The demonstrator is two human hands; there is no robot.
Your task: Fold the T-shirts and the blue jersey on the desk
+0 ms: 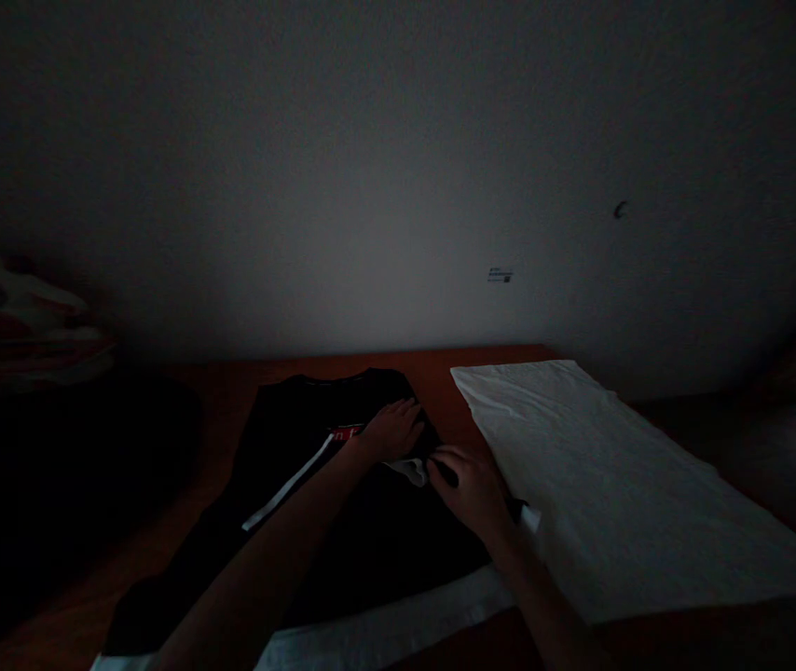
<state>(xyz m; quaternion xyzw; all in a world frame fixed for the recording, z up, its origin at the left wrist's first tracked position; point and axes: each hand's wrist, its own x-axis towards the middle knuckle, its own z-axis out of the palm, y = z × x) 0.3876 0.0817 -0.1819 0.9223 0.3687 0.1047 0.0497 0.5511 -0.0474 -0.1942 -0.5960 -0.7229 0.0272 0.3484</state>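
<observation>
A black shirt [300,466] with a white stripe and a small red print lies spread on a reddish-brown table [440,368]. My left hand [392,431] rests flat on the shirt near the red print, fingers spread. Just right of it, my right hand [469,486] pinches the shirt's right edge, where a bit of white fabric shows. The room is very dim, so fine detail is lost.
A white cloth [608,475] lies flat on the table to the right of the shirt. A pale wall rises behind the table. At the far left sits a blurred pile of light and reddish items [13,321]. Dark area fills the left foreground.
</observation>
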